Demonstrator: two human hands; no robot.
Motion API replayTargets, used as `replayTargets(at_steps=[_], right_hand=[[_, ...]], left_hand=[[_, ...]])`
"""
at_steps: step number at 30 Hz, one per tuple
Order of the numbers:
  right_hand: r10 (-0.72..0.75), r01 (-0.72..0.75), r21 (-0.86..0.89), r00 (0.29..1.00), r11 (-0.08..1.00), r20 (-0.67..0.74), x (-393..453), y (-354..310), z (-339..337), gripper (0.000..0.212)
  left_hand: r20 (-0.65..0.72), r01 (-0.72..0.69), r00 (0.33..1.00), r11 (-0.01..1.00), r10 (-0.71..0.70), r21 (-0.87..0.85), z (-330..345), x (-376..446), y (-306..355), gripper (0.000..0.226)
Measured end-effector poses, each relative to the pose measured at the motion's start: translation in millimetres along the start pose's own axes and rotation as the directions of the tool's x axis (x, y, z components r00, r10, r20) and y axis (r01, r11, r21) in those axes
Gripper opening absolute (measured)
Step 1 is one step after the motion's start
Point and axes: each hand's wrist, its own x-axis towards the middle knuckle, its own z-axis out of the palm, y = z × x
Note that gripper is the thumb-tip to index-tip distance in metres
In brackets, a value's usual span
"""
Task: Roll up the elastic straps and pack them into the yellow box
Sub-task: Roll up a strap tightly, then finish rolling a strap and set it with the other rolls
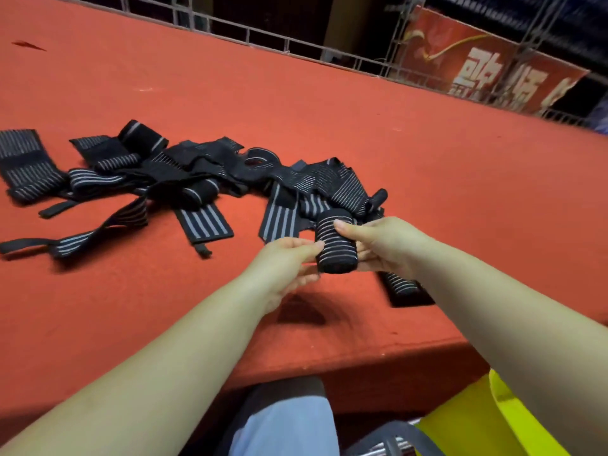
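Loose straps [158, 179]: heaped on the red table [329, 126], far left.
Left hand [283, 264]: fingertips pinch the roll's left side.
Rolled strap [335, 246]: between both hands, above the table, long axis running away from me.
Right hand [378, 246]: thumb on top, fingers curled beneath.
Yellow box [477, 422]: low right, nearest the right arm.

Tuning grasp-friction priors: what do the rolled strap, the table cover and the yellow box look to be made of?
Rolled strap: black woven elastic fabric, matte, with thin pale stripes; ribbed texture shows. Table cover: red felt or carpet-like cloth, matte, faintly fuzzy, no gloss. Yellow box: smooth, bright, likely plastic or coated card; only a corner shows, so uncertain.
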Motion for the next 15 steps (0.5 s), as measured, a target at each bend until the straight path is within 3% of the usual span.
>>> replayTargets(at_steps=[3,6,11,15], right_hand=[[0.046,-0.046,-0.028,0.999,0.999,0.011,4,9,-38,0.017],[0.085,-0.084,-0.044,0.996,0.996,0.030,9,19,-74,0.014],[0.093,-0.099,-0.086,0.994,0.991,-0.063,22,35,-124,0.014],[0.137,-0.153,-0.106,0.980,0.983,-0.141,34,49,-161,0.017]], left_hand=[[0.000,0.029,1.000,0.999,-0.029,-0.022,35,20,-10,0.022],[-0.006,0.038,0.999,0.999,-0.038,-0.013,66,38,-17,0.014],[0.012,-0.045,0.999,0.988,0.044,0.146,115,67,-17,0.018],[0.098,0.070,0.992,0.994,-0.078,0.084,147,84,-14,0.008]])
